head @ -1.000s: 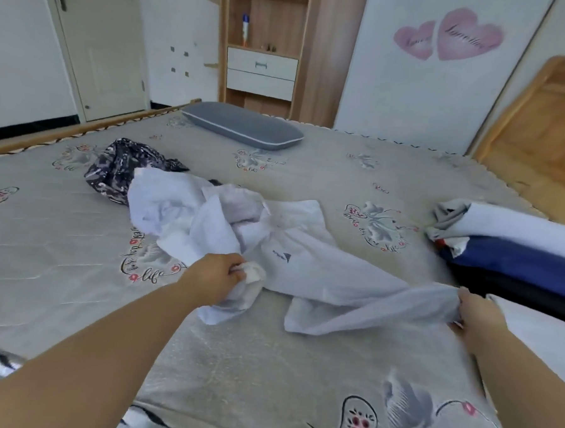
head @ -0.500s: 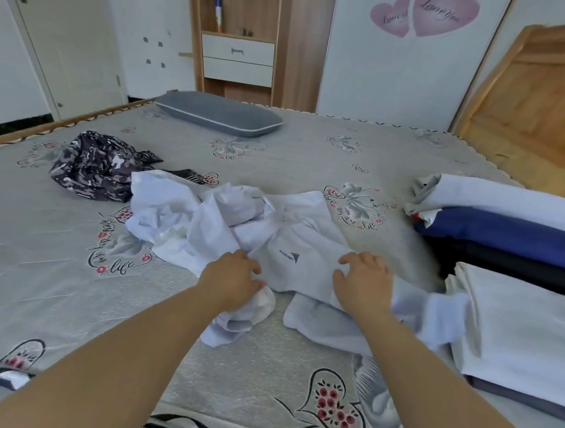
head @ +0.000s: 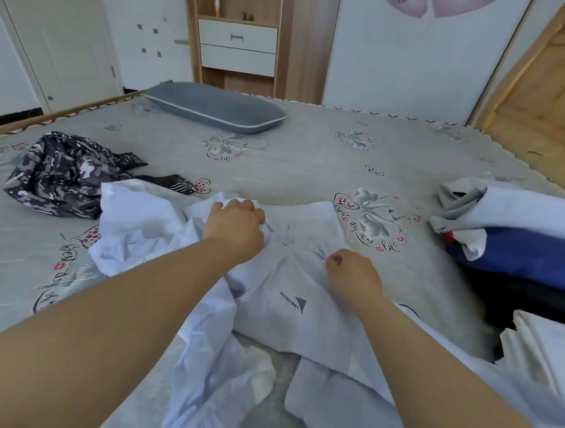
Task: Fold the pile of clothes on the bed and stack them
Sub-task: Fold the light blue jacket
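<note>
Bright even daylight, soft (wide-angle) edges

- Grey pillow (head: 216,107): lies flat at upper centre of the frame, near the far edge of the mattress.
- Wooden cabinet (head: 261,39): stands at top centre, with two white drawers (head: 237,49).
- White door (head: 54,38): upper left.
- Pink heart decals (head: 439,2): top right, on a white panel.
- Wooden headboard (head: 543,90): far right.

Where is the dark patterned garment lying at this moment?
In the head view, the dark patterned garment lies crumpled on the left side of the bed, just beyond the white garment and nearer than the grey pillow.
</note>
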